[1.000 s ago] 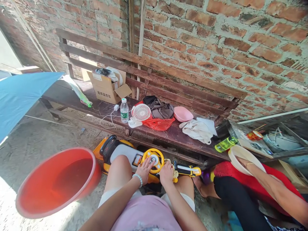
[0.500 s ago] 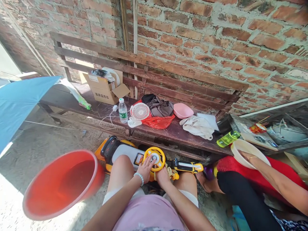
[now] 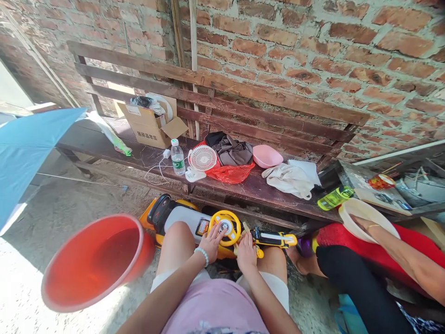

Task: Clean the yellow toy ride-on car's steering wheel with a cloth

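Between my knees is a yellow, white and black toy ride-on car (image 3: pixel 186 220) with a yellow steering wheel (image 3: pixel 225 228). My left hand (image 3: pixel 210 243), a beaded bracelet on its wrist, lies on the wheel with its fingers stretched toward the hub. Just right of the wheel, my right hand (image 3: pixel 246 253) is closed over a crumpled yellowish cloth (image 3: pixel 245 228), mostly hidden under the fingers. A black and yellow arm of the toy (image 3: pixel 273 237) sticks out beyond that hand.
A red basin (image 3: pixel 93 260) with water stands left. On the bench (image 3: pixel 149 160) are a carton (image 3: pixel 148 125), water bottle (image 3: pixel 177 157), white fan (image 3: pixel 202 158), clothes and pink bowl (image 3: pixel 267 156). At right, another person's hand is in a cream bowl (image 3: pixel 361 221).
My right hand has shifted slightly right and up, its fingers now over the cloth beside the wheel. My left hand stays on the wheel. The view has tilted a little.
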Demonstrator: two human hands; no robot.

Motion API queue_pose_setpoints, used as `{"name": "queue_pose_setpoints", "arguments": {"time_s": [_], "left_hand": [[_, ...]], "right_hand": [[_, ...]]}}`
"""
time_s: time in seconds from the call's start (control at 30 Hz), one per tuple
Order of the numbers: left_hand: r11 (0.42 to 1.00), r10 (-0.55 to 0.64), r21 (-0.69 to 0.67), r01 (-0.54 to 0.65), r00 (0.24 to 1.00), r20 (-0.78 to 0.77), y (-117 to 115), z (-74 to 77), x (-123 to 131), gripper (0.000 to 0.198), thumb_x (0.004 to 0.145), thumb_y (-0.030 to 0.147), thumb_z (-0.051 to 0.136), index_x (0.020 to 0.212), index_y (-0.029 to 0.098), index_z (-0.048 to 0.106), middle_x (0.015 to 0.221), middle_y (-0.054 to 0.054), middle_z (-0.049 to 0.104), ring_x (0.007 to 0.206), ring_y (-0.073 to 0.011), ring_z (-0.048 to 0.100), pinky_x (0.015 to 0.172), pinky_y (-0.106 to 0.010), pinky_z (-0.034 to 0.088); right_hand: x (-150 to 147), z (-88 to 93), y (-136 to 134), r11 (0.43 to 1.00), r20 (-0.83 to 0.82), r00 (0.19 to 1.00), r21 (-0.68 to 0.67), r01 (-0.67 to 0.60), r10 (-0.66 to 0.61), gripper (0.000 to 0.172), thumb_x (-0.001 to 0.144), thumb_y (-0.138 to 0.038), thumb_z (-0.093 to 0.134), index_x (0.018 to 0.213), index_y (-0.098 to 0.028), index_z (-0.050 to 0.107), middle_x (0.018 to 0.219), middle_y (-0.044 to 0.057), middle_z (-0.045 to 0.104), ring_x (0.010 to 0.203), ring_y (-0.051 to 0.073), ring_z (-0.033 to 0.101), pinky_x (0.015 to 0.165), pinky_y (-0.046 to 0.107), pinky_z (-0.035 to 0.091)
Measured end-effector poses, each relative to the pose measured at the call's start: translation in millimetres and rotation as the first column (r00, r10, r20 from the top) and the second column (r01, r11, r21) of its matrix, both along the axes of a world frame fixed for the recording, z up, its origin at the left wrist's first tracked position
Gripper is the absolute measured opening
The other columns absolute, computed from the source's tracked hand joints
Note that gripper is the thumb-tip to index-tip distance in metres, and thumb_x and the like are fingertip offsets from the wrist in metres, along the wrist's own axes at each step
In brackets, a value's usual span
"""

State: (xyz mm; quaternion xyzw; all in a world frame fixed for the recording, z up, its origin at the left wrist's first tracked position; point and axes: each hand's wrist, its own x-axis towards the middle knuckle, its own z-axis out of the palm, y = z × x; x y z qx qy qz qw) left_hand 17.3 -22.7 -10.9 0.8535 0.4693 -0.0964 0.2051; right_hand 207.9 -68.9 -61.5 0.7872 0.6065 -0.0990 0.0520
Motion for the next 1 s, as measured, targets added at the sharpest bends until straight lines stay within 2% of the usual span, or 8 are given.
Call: {"name": "queue_pose_setpoints", "arguments": {"time_s": [0.13,0.27,0.43,0.5,0.6,0.73,0.83,1.0], "left_hand": [[1.0,0.005,-0.003,-0.005,1.0,-0.003,1,-3.0,1,0.102,0.079,0.014,0.056,0.168,0.027,0.008,0.174,-0.008,-0.01,0.162,-0.0291,0.003,0.121,-0.054,0.031],[1.0,0.007,0.018,-0.007,1.0,-0.012,0,-9.6,3,0.101,0.08,0.016,0.056,0.168,0.027,0.007,0.174,-0.007,-0.011,0.162,-0.0297,0.003,0.121,-0.053,0.031],[0.999,0.03,0.038,-0.029,0.999,-0.017,-1,-12.8,5,0.103,0.079,0.017,0.056,0.168,0.026,0.005,0.174,-0.005,-0.012,0.162,-0.032,0.001,0.123,-0.053,0.029],[0.999,0.018,0.029,-0.018,1.0,-0.016,0,-11.5,3,0.101,0.08,0.017,0.055,0.168,0.026,0.006,0.174,-0.004,-0.012,0.162,-0.0317,0.001,0.123,-0.052,0.03],[1.0,-0.003,0.02,0.004,1.0,-0.029,1,-9.5,1,0.101,0.08,0.016,0.055,0.168,0.027,0.007,0.174,-0.005,-0.012,0.162,-0.0301,0.002,0.122,-0.053,0.03],[1.0,-0.001,0.03,0.003,0.998,-0.056,2,-7.2,1,0.102,0.078,0.014,0.055,0.168,0.026,0.008,0.174,-0.006,-0.012,0.162,-0.0295,0.002,0.121,-0.053,0.031],[1.0,0.002,0.028,0.0,0.998,-0.065,1,-2.7,3,0.103,0.077,0.013,0.055,0.168,0.026,0.009,0.174,-0.007,-0.011,0.162,-0.0297,0.002,0.12,-0.053,0.033],[1.0,0.003,0.011,-0.002,0.998,-0.065,0,7.3,4,0.104,0.077,0.013,0.055,0.168,0.026,0.007,0.174,-0.007,-0.01,0.162,-0.0288,0.001,0.12,-0.054,0.033]], "right_hand": [[-3,1.3,11,0.999,0.022,1.0,-0.045,0.005,-0.004,0.062,0.098,-0.011,0.029,0.159,-0.009,0.039,0.165,0.019,0.037,0.157,0.028,0.025,0.115,0.045,0.04],[-4,7.8,19,0.996,0.006,0.997,-0.045,-0.075,0.075,0.066,0.095,-0.006,0.032,0.159,-0.012,0.039,0.166,0.017,0.036,0.156,0.027,0.026,0.117,0.045,0.036],[-18,6.5,14,0.96,-0.093,0.959,-0.05,-0.275,0.269,0.058,0.093,-0.005,0.041,0.147,-0.017,0.059,0.151,0.015,0.057,0.142,0.03,0.047,0.115,0.043,0.034],[-27,2.6,10,0.951,-0.077,0.953,-0.077,-0.298,0.293,0.055,0.092,-0.003,0.041,0.14,-0.015,0.065,0.14,0.016,0.066,0.132,0.029,0.054,0.11,0.041,0.036],[-35,-1.8,5,0.954,-0.037,0.958,-0.089,-0.287,0.284,0.052,0.092,-0.001,0.041,0.135,-0.014,0.068,0.134,0.016,0.069,0.128,0.027,0.056,0.106,0.038,0.038],[-28,2.1,-2,0.926,-0.12,0.925,-0.072,-0.371,0.362,0.047,0.096,-0.006,0.043,0.132,-0.017,0.07,0.136,0.014,0.068,0.134,0.027,0.052,0.107,0.036,0.037],[-20,13.1,-10,0.934,-0.139,0.931,-0.079,-0.349,0.336,0.043,0.098,-0.009,0.042,0.129,-0.017,0.072,0.135,0.013,0.068,0.133,0.027,0.052,0.107,0.036,0.037],[-12,43.1,-10,0.983,-0.028,0.985,-0.062,-0.174,0.173,0.044,0.1,-0.011,0.038,0.129,-0.019,0.07,0.142,0.012,0.061,0.122,0.026,0.058,0.099,0.034,0.043]]}}
